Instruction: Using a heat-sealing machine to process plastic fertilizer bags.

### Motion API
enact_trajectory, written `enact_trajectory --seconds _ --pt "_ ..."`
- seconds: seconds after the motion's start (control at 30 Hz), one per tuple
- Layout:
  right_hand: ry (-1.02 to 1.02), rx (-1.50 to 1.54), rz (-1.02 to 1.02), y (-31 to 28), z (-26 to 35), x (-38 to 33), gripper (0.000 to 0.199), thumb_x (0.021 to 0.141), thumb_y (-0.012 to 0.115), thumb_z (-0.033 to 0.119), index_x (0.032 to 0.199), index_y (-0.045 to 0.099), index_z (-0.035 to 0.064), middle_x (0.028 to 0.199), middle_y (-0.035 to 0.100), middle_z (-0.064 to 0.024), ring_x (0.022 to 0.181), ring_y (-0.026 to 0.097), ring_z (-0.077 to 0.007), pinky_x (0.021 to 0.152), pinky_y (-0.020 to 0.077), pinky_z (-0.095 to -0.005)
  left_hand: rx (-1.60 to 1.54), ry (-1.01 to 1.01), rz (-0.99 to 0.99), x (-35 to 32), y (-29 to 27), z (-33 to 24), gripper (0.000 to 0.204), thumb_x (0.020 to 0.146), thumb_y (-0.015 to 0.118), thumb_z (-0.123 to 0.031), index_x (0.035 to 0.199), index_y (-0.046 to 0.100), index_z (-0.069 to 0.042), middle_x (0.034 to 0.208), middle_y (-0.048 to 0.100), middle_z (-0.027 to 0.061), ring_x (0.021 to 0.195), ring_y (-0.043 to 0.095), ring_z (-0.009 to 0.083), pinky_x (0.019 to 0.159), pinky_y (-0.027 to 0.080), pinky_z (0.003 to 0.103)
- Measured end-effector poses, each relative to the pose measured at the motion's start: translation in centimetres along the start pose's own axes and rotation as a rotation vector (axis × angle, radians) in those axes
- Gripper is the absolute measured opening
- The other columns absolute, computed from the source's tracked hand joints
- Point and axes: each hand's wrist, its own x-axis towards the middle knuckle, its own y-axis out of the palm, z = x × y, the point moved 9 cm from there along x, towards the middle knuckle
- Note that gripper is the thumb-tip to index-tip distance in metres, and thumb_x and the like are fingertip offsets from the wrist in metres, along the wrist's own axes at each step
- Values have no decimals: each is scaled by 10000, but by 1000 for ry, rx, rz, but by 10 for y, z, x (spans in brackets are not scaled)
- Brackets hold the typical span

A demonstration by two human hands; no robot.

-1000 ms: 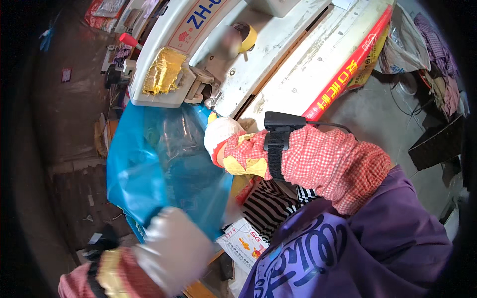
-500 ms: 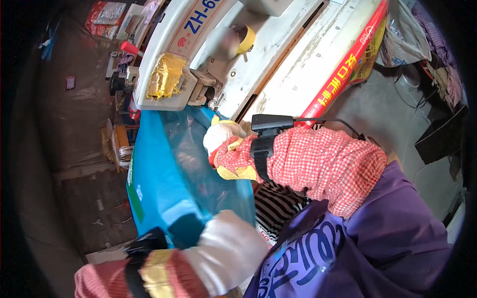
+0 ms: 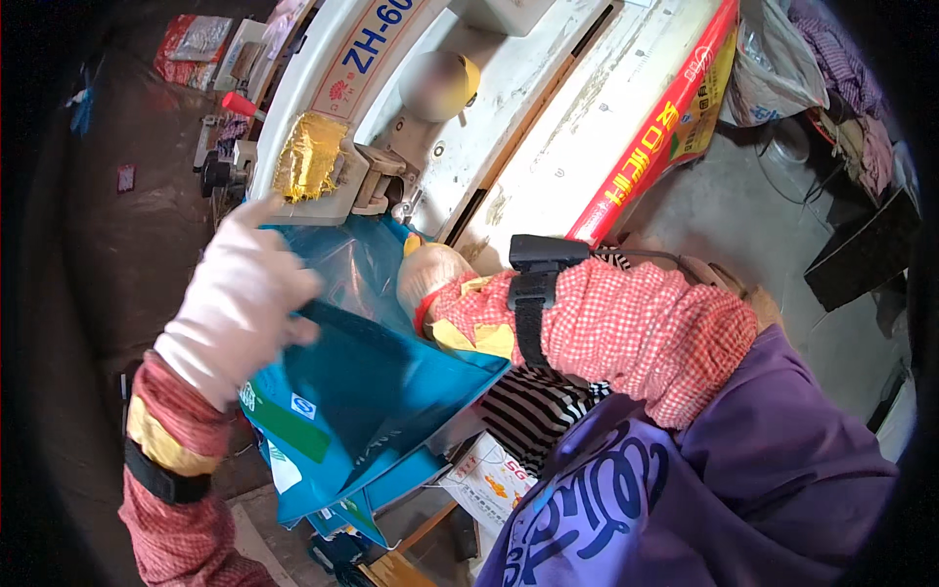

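Observation:
A blue plastic bag with a clear inner layer hangs below the head of a white sewing machine, its upper edge close to the metal presser foot. My right hand, in a pale glove with a yellow fingertip, is curled at the bag's upper edge; most of its fingers are hidden. To the left, my left hand in a white glove is raised over the bag's left side. Its fingers are apart, with the index finger stretched toward the machine head, and slightly blurred. I see nothing in it.
A gold woven patch covers part of the machine. Its white table has a red and yellow printed strip along the edge. A white printed box stands below the bag. Clear plastic bags lie at the far right.
My left hand has swung up and left from the lower middle, away from the bag's near side. The bag's near side has folded over its opening. My right hand stays at the edge.

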Motion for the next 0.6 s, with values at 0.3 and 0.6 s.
enact_trajectory --seconds 0.3,0.6 --pt "41 -16 -55 -5 -6 -2 239 787 574 214 949 696 87 972 671 -80 872 640 -220 729 524 -360 -733 382 -310 5 24 -138 208 776 594 -243 634 531 -104 550 496 75 549 557 283 519 439 390" --pt "242 -45 63 -5 -21 -57 163 788 529 177 834 648 76 692 614 -107 697 630 -222 546 494 -388 -368 262 -544 40 -5 -70 145 838 530 -215 820 618 -101 731 587 106 645 592 263 575 485 363"
